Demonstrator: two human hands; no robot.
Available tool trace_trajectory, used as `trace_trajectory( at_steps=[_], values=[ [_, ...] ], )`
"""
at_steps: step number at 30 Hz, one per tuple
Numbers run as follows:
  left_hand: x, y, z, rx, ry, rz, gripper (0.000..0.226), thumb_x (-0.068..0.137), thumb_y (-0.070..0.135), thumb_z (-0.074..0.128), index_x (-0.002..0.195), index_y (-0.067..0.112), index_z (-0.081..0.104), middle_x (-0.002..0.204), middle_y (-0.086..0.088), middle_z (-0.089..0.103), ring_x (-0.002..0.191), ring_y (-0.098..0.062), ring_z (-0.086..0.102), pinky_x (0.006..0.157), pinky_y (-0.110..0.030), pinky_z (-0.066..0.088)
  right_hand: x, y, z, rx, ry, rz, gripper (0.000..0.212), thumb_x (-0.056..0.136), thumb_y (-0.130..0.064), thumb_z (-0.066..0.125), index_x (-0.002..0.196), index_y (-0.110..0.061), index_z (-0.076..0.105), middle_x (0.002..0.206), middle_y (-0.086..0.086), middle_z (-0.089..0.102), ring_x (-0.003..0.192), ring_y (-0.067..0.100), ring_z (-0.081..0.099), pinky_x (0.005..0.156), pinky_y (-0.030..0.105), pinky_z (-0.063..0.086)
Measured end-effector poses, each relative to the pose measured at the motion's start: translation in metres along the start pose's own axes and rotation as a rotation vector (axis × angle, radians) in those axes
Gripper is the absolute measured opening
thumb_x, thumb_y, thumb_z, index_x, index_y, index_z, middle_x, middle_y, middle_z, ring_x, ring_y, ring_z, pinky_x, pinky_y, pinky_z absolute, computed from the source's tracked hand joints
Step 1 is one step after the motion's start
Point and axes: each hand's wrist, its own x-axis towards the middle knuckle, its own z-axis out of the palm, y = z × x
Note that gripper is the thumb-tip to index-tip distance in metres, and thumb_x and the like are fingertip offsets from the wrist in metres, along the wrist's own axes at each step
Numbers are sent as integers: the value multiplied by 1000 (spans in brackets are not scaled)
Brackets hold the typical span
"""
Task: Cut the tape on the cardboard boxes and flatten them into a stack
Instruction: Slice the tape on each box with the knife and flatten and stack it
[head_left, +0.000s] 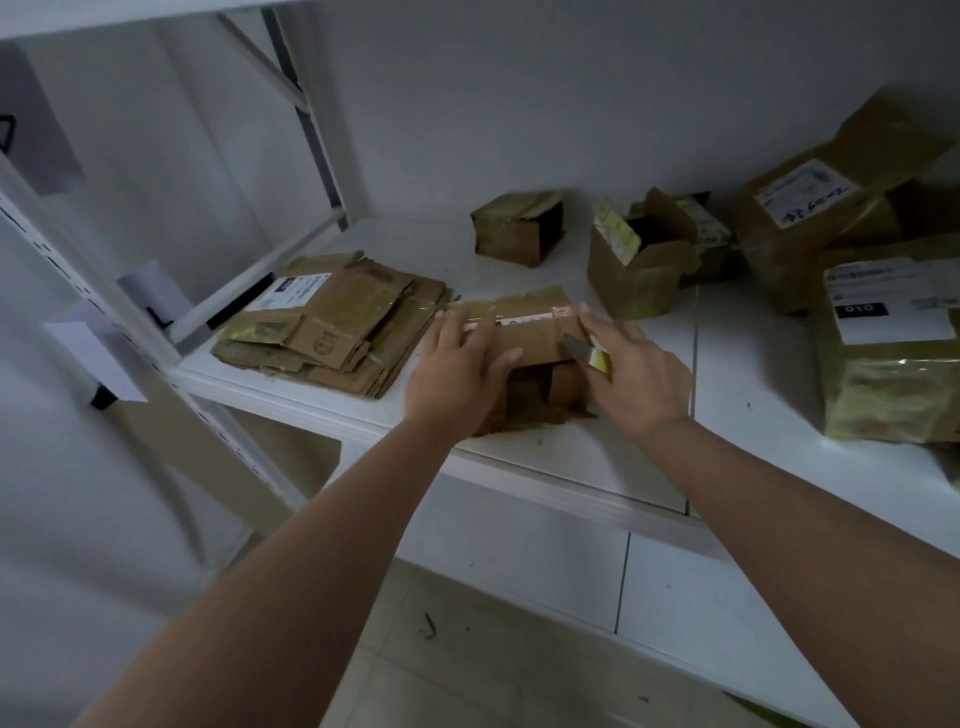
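Note:
A small taped cardboard box (530, 340) stands near the front of the white shelf (587, 457), its near end open. My left hand (457, 369) rests flat on the box's top and left side with straight fingers. My right hand (631, 374) is at the box's right end and grips a yellow utility knife (592, 354), whose blade points at the box's top right edge. Its forefinger stretches out to the taped top edge. A stack of flattened boxes (337, 325) lies just left of the box.
Behind stand a small taped box (519, 226) and an open-flapped box (636, 260). A large labelled box (810, 218) and a taped parcel (891, 348) fill the right. Shelf uprights (306, 119) and the wall close in the left and back.

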Motion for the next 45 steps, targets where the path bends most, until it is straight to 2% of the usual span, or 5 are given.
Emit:
trace_trajectory(
  at_steps=[11,23,30,40,45],
  values=[
    [3,-3,35,-60,44,-48,88,91,49,54,154,19,0,162,-6,0,149,-27,2,110,-44,34,-15,-12,37,145,29,176,87,79,-72,46,149,-35,11,113,3,63,89,27,64,64,29,45],
    [1,-16,12,-144,-135,35,95,81,30,65,154,16,6,161,-3,0,148,-25,-4,118,-46,21,-20,-16,21,82,-132,130,93,84,-48,57,148,-39,-10,94,-1,58,75,21,57,63,30,48],
    [-3,-50,-41,52,-340,298,118,71,27,82,153,31,-3,159,11,-6,145,-25,20,109,-43,39,-39,-14,-12,-27,-185,-30,107,84,-38,58,135,-46,-36,75,0,56,58,18,54,49,24,37],
    [-24,-47,-54,383,-117,202,80,80,12,70,143,31,24,148,9,33,125,-21,45,79,-37,48,-48,-17,-12,-42,-183,-81,90,87,-26,55,143,-52,-10,102,5,68,78,25,63,59,28,41],
    [-24,-54,-65,135,-147,276,111,65,35,87,149,35,14,159,10,12,140,-18,31,94,-43,50,-44,-10,-24,213,-62,-22,62,89,-30,58,143,-33,28,119,-3,65,97,31,62,71,31,41]
  ],
)
